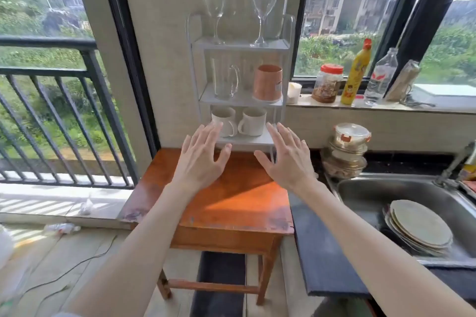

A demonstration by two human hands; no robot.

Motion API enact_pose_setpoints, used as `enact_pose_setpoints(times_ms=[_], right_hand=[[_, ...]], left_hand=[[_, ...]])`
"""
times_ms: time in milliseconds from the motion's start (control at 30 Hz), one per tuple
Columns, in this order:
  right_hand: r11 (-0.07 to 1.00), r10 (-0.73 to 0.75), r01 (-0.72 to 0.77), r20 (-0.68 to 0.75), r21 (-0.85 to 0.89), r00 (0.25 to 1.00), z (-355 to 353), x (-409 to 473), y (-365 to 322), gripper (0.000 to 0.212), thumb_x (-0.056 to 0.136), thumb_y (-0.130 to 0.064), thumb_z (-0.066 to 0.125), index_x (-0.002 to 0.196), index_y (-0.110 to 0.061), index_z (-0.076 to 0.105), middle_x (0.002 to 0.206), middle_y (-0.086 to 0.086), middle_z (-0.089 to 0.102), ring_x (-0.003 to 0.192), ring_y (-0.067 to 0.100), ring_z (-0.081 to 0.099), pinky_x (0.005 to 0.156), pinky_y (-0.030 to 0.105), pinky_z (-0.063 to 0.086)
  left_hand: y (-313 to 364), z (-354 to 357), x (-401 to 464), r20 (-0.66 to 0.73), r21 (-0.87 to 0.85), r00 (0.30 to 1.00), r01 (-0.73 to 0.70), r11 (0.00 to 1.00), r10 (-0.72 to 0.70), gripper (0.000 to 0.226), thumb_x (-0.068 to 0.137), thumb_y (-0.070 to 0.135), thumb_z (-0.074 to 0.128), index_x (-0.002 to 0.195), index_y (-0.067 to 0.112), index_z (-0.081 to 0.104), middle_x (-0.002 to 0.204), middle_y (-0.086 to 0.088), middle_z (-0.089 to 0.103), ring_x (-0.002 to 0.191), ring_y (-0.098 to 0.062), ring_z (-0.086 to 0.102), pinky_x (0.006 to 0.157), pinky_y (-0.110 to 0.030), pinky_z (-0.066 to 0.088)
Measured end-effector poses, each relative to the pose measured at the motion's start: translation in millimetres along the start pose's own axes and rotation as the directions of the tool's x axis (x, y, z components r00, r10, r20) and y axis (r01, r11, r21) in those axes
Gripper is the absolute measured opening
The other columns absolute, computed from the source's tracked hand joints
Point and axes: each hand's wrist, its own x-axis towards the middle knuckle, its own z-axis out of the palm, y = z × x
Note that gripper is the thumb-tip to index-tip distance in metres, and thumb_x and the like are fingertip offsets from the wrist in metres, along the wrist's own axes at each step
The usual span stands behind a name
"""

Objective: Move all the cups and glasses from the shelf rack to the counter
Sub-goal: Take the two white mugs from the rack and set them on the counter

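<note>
Nothing had yet left the white three-tier shelf rack [279, 45] on the wooden table [231, 203]: two wine glasses [264, 2] stood on top, a glass mug [226, 81] and an orange cup [268, 82] in the middle, two white mugs [253, 121] on the bottom tier. The dark counter [316, 252] by the sink [365, 188] appeared to hold none of them. The left hand [199, 159] and right hand [287, 162] hovered before the bottom tier, fingers spread wide, gripping nothing.
</note>
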Motion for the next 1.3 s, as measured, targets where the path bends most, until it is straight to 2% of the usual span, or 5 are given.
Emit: enact_pose_setpoints(times_ms=[433, 633, 833, 1033, 1300], right_hand=[[0.999, 0.007, -0.013, 0.138, 0.041, 0.990, 83, 127, 58, 0.064, 0.090, -0.045, 0.045, 0.144, -0.017, 0.025, 0.153, 0.008, 0.027, 0.141, 0.025, 0.022, 0.113, 0.040, 0.024], [0.946, 0.032, -0.122, 0.290, 0.300, 0.957, 134, 166, 88, 0.050, 0.093, -0.026, 0.046, 0.140, -0.011, 0.033, 0.147, 0.005, 0.035, 0.135, 0.022, 0.033, 0.107, 0.030, 0.028], [0.662, 0.145, -0.512, 0.577, 0.547, 0.804, 166, 208, 92, 0.040, 0.097, -0.021, 0.037, 0.136, -0.022, 0.043, 0.137, 0.001, 0.045, 0.118, 0.024, 0.050, 0.090, 0.032, 0.048], [0.038, 0.191, -0.709, 0.691, 0.705, 0.697, 176, 227, 85, 0.022, 0.097, -0.020, 0.039, 0.102, -0.013, 0.060, 0.096, 0.002, 0.063, 0.079, 0.016, 0.061, 0.066, 0.029, 0.045], [-0.087, 0.220, -0.725, 0.723, 0.683, 0.655, 175, 217, 80, 0.026, 0.094, -0.032, 0.047, 0.106, -0.010, 0.052, 0.087, 0.006, 0.056, 0.065, 0.016, 0.061, 0.054, 0.028, 0.051]], left_hand=[[-68, 91, 117, 0.114, -0.126, 0.988, 0.120, 0.985, -0.105, 0.058, 0.094, 0.045, 0.036, 0.145, 0.025, 0.020, 0.154, 0.001, 0.024, 0.141, -0.016, 0.018, 0.115, -0.038, 0.015], [-82, 145, 152, 0.238, -0.388, 0.917, 0.391, 0.835, -0.319, 0.057, 0.092, 0.049, 0.037, 0.143, 0.027, 0.024, 0.153, 0.001, 0.023, 0.139, -0.017, 0.023, 0.109, -0.035, 0.024], [-89, 173, 178, 0.355, -0.534, 0.842, 0.539, 0.651, -0.406, 0.046, 0.094, 0.048, 0.034, 0.133, 0.024, 0.044, 0.119, 0.012, 0.046, 0.113, -0.003, 0.038, 0.091, -0.024, 0.028], [-101, 177, 192, 0.435, -0.714, 0.804, 0.583, 0.388, -0.405, 0.034, 0.095, 0.044, 0.034, 0.092, 0.037, 0.068, 0.102, 0.013, 0.068, 0.109, -0.007, 0.057, 0.089, -0.025, 0.041], [-114, 171, 183, 0.476, -0.724, 0.788, 0.603, 0.335, -0.391, 0.035, 0.094, 0.046, 0.037, 0.099, 0.024, 0.063, 0.102, 0.001, 0.068, 0.101, -0.013, 0.061, 0.095, -0.029, 0.043]])
